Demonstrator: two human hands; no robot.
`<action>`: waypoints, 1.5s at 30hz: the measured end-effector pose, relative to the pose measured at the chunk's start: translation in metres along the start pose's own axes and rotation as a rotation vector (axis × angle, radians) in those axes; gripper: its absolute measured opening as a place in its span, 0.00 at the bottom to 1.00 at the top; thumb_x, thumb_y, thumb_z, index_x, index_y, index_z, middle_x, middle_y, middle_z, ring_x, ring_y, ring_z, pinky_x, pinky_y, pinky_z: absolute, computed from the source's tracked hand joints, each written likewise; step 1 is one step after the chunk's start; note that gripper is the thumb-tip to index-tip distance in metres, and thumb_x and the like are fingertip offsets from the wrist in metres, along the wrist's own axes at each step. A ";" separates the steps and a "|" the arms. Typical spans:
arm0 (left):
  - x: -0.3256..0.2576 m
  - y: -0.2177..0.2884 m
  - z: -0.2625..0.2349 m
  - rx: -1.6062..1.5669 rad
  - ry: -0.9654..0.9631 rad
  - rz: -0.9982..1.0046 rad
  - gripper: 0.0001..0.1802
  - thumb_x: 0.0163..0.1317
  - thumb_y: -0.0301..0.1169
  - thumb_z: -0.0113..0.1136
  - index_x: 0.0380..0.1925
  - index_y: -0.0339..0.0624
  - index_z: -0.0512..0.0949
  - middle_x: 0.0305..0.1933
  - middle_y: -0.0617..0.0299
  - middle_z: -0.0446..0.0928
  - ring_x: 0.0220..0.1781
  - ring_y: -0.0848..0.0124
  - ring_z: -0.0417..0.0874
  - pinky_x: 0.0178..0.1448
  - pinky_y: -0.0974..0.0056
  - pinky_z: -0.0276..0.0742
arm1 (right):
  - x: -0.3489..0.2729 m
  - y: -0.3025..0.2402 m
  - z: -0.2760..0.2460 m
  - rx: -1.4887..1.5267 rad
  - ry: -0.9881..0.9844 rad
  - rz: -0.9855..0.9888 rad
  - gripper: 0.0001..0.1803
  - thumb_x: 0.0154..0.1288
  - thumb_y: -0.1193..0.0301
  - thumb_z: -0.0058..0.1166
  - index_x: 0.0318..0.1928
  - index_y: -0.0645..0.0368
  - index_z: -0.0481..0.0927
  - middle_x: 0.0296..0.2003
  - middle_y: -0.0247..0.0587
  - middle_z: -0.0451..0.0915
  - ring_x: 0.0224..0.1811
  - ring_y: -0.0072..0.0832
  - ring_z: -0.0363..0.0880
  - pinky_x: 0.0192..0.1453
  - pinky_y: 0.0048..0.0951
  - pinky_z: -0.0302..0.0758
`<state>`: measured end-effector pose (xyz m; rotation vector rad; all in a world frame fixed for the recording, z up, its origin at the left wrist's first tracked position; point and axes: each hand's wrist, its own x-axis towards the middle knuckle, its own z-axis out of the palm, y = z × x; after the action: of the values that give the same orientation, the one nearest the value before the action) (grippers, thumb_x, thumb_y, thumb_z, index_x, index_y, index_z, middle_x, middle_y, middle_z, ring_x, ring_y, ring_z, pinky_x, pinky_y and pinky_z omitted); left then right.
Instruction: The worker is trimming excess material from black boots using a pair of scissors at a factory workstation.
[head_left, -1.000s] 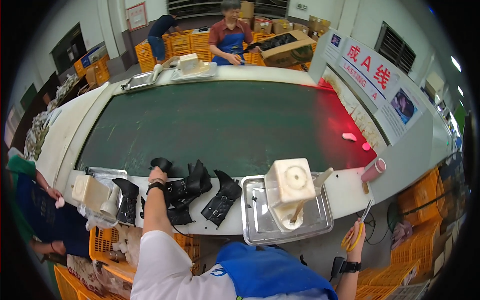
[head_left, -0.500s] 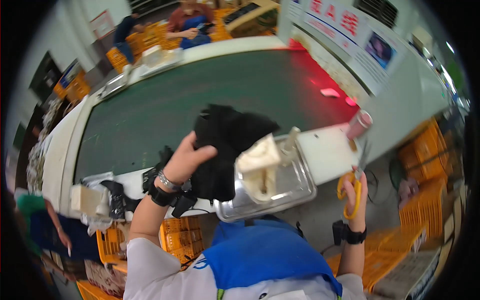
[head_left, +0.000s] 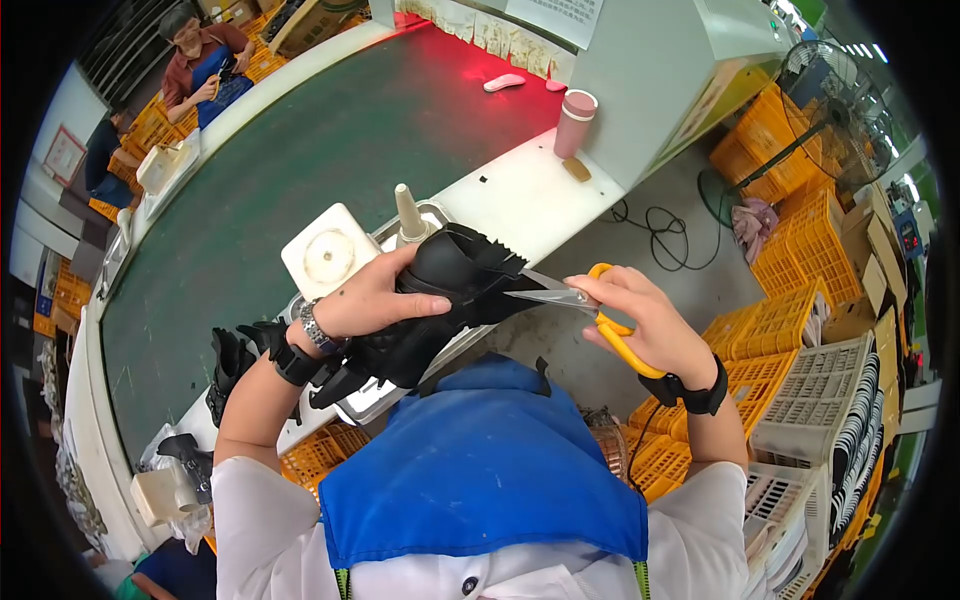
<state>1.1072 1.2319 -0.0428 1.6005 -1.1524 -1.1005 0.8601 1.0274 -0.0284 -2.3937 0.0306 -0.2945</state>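
Note:
My left hand [head_left: 375,300] is closed around a black shoe upper [head_left: 455,265], thumb on top, holding it over the near edge of the bench. The upper has a jagged, zigzag-cut edge that points right. In my right hand [head_left: 650,325] is a pair of yellow-handled scissors [head_left: 632,348], with fingers in the loops. Their blades are spread and lie at the upper's right end; whether they touch the material I cannot tell. More black uppers [head_left: 230,368] lie left of my left wrist, partly hidden by the arm.
A cream block-shaped container [head_left: 325,255] and a pale cone-shaped piece [head_left: 408,212] stand by a metal tray [head_left: 365,405] under the upper. Beyond runs a green conveyor belt [head_left: 300,150]. A pink tumbler [head_left: 575,123] stands at right. Orange crates [head_left: 750,330] and a fan [head_left: 835,115] flank me; a person works across.
My right hand has brought the scissors leftward to the upper, blades spread. The upper has turned so its jagged edge faces right, and my view has shifted to the right.

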 end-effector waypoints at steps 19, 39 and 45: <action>0.004 -0.003 -0.002 0.108 0.021 0.023 0.31 0.52 0.37 0.67 0.53 0.35 0.69 0.45 0.57 0.77 0.47 0.71 0.75 0.54 0.67 0.70 | 0.015 0.018 0.016 0.148 -0.030 -0.024 0.23 0.49 0.73 0.65 0.48 0.59 0.76 0.23 0.37 0.71 0.18 0.26 0.61 0.24 0.25 0.64; 0.011 0.013 -0.012 0.162 0.109 0.042 0.33 0.51 0.41 0.68 0.52 0.34 0.69 0.45 0.54 0.76 0.48 0.67 0.75 0.54 0.65 0.69 | 0.029 0.033 0.000 0.189 -0.082 0.042 0.29 0.51 0.78 0.61 0.57 0.55 0.71 0.27 0.36 0.67 0.31 0.26 0.66 0.38 0.25 0.67; 0.013 0.010 -0.011 0.248 0.132 0.046 0.35 0.50 0.43 0.68 0.53 0.35 0.68 0.45 0.52 0.75 0.48 0.66 0.75 0.53 0.65 0.69 | 0.031 0.033 -0.014 0.059 -0.093 -0.053 0.27 0.50 0.79 0.60 0.54 0.58 0.73 0.30 0.36 0.69 0.31 0.26 0.67 0.35 0.26 0.66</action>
<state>1.1180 1.2189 -0.0326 1.7979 -1.2682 -0.8334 0.8895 0.9905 -0.0342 -2.3491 -0.0835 -0.2058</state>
